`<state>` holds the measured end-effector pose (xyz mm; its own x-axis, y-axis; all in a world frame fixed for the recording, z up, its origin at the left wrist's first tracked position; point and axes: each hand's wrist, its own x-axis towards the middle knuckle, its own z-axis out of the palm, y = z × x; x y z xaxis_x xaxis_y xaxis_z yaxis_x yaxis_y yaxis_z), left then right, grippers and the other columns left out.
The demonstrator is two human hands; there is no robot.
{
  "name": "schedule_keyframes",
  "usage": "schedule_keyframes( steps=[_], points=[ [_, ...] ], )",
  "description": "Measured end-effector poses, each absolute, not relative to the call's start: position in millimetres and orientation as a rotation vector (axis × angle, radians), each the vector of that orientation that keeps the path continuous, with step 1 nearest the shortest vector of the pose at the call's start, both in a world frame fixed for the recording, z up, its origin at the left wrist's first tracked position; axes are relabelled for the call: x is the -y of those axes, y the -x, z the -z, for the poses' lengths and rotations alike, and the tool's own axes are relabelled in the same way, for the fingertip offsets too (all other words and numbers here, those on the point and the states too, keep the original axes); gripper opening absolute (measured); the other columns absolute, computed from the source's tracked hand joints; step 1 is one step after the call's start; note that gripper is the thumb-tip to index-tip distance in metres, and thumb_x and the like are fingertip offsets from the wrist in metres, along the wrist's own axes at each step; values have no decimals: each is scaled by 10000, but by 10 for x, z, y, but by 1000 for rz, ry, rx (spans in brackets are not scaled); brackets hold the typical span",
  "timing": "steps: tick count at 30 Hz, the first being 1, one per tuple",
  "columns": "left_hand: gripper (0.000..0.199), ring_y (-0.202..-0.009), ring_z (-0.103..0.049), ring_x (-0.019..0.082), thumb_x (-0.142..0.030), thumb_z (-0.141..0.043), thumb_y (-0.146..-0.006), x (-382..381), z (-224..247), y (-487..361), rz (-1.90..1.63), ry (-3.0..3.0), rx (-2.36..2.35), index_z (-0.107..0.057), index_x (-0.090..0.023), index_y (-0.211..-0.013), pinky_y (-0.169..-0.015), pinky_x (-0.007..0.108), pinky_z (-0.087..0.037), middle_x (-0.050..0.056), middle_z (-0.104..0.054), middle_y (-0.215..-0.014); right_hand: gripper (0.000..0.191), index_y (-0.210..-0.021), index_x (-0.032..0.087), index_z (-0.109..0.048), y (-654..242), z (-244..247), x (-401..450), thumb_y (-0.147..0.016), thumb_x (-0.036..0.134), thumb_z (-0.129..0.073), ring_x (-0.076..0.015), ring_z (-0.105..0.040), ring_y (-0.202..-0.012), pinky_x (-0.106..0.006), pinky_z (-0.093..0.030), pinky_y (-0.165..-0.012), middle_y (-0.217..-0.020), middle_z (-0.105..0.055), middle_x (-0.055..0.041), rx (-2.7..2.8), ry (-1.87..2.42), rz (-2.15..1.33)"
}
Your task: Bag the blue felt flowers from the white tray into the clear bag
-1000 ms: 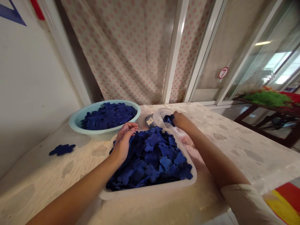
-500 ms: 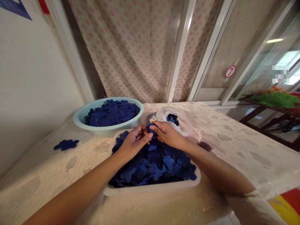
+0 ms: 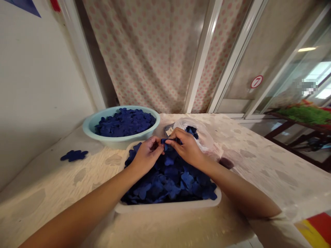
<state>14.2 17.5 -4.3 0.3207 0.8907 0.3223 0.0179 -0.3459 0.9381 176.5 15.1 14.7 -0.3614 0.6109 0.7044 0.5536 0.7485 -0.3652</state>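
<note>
Between the fingertips of both hands is a small dark blue fabric petal piece (image 3: 165,141), partly covered by the fingers. My left hand (image 3: 149,150) pinches its left side, and my right hand (image 3: 185,144) grips it from the right with thumb and fingers. Both hands are over the far part of a white tray (image 3: 165,208) heaped with blue flower-shaped fabric pieces (image 3: 168,186). Just beyond my right hand lies a clear plastic bag (image 3: 205,132) with dark blue pieces (image 3: 191,131) in it.
Behind the tray at left stands a light blue basin (image 3: 90,132) full of blue fabric flowers (image 3: 126,122). One loose blue flower piece (image 3: 74,155) lies on the tablecloth (image 3: 103,160). A wall closes off the left, with a dotted curtain (image 3: 150,55) behind.
My fingers have shifted on the blue piece, which now shows as a flatter, narrower strip between them. My right hand's fingers are more bent. The camera has tilted slightly.
</note>
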Motion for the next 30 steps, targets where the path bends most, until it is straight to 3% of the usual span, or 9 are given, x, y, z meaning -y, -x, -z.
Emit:
schedule_keyframes(
  steps=[5, 11, 16, 19, 21, 24, 30],
  points=[
    [154, -588, -547, 123, -340, -517, -796, -159, 74, -161, -1153, -1623, -744, -504, -187, -786, -562, 252, -461, -25, -535, -674, 298, -618, 182, -417, -1758, -155, -104, -898, 284, -401, -110, -452, -590, -230, -358, -564, -605, -445, 13, 2099, 907, -51],
    [210, -473, -574, 109, -366, -538, -784, -172, 48, -178, -1150, -1531, -778, -444, -178, -793, -489, 233, -455, -52, -527, -589, 190, -771, 170, -592, -1804, -137, -192, -868, 276, -468, -133, -560, -758, -246, -425, -691, -797, -606, -37, 1819, 887, -96],
    [205, -464, -571, 104, -356, -549, -776, -188, 31, -174, -1238, -1507, -834, -451, -176, -778, -478, 219, -453, -57, -524, -557, 298, -689, 160, -583, -1833, -107, -248, -834, 405, -498, -124, -516, -601, -241, -398, -583, -629, -561, -6, 1795, 1091, -181],
    [194, -474, -578, 107, -343, -555, -771, -185, 34, -172, -1247, -1502, -832, -453, -178, -776, -480, 220, -454, -56, -524, -572, 293, -912, 158, -555, -1805, -97, -207, -895, 387, -374, -158, -540, -813, -284, -418, -739, -853, -583, -53, 1896, 1007, -163],
    [182, -472, -578, 105, -323, -566, -761, -181, 37, -173, -1219, -1500, -819, -459, -178, -782, -478, 219, -452, -53, -532, -587, 294, -1012, 170, -497, -1785, -102, -173, -855, 414, -452, -182, -509, -918, -313, -417, -789, -970, -540, -78, 1903, 965, -93],
    [168, -477, -578, 101, -304, -570, -753, -171, 41, -174, -1180, -1509, -788, -472, -173, -793, -493, 223, -457, -42, -552, -618, 247, -859, 186, -510, -1776, -118, -154, -768, 400, -595, -182, -497, -864, -303, -420, -754, -877, -515, -56, 1946, 940, 36],
    [205, -538, -590, 123, -344, -577, -755, -144, 22, -182, -1172, -1534, -771, -517, -168, -843, -525, 248, -476, -17, -582, -667, 208, -710, 175, -505, -1775, -126, -174, -869, 303, -468, -142, -501, -681, -263, -400, -643, -701, -528, -24, 2023, 948, -14]
  ],
)
